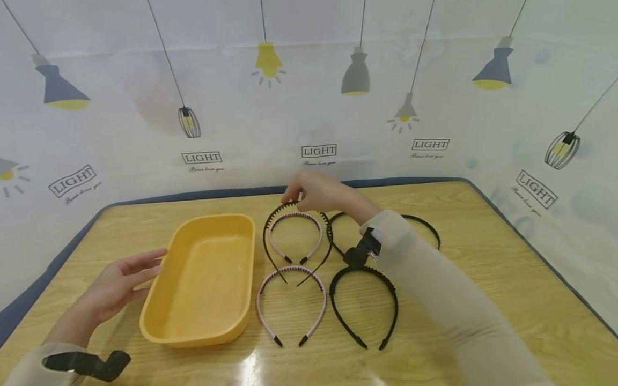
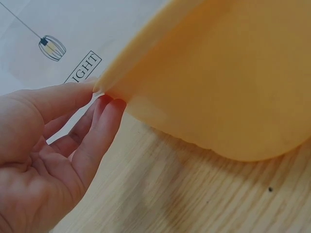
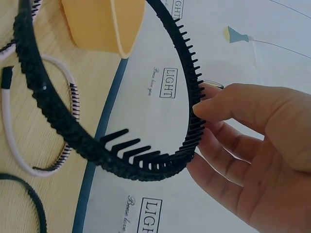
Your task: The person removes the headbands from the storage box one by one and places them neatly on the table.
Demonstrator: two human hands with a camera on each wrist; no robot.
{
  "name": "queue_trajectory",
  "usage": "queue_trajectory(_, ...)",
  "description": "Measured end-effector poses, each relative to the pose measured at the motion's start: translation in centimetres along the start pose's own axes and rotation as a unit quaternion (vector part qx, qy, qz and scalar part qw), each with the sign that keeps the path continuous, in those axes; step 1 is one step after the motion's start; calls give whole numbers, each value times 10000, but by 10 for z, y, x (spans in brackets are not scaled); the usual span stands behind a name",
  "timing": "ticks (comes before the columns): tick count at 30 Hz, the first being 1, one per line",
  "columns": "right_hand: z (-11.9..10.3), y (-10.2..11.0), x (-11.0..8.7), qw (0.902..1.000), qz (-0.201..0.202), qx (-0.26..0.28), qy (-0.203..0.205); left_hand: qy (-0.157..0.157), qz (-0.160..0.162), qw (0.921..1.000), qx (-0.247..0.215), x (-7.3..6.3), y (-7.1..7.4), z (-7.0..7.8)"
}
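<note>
My right hand (image 1: 316,191) pinches a black toothed headband (image 3: 58,121) at the top of its curve, between thumb and fingers. The band hangs with its ends toward me, and a pink headband (image 1: 318,244) shows through its loop. On the table nearer me lie another pink headband (image 1: 259,308) and a black headband (image 1: 396,308). My left hand (image 1: 118,284), its fingers fairly straight, touches the outer left side of a yellow plastic tub (image 1: 155,316) near the rim. Nothing lies inside that tub.
More black headband (image 1: 427,225) shows at the back right, partly hidden by my right forearm. A wooden table (image 1: 512,279) runs under everything. A white sheet printed with lamps (image 1: 318,107) stands behind and at both sides.
</note>
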State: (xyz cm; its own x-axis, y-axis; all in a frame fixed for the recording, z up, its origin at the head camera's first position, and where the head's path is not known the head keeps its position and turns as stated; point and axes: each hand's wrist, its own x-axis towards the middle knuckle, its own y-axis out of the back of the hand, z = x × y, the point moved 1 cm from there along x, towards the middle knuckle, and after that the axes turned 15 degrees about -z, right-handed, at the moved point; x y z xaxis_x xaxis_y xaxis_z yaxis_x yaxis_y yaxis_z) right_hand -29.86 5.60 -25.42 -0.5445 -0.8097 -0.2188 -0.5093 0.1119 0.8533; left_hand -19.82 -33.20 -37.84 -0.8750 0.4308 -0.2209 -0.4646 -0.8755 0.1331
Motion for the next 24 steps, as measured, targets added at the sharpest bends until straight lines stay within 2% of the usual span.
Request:
queue_trajectory(8, 15, -5, -19, 9995, 10, 126, -273, -25, 9, 9999, -107, -2, -1, 0)
queue_trajectory(17, 32, -12, -39, 9996, 89, 165, -199, 48, 55, 9999, -77, -3, 0, 0)
queue_trajectory(24, 40, -17, -54, 9986, 145, 325, -399, 35, 3, 10000, 1, -2, 0, 1)
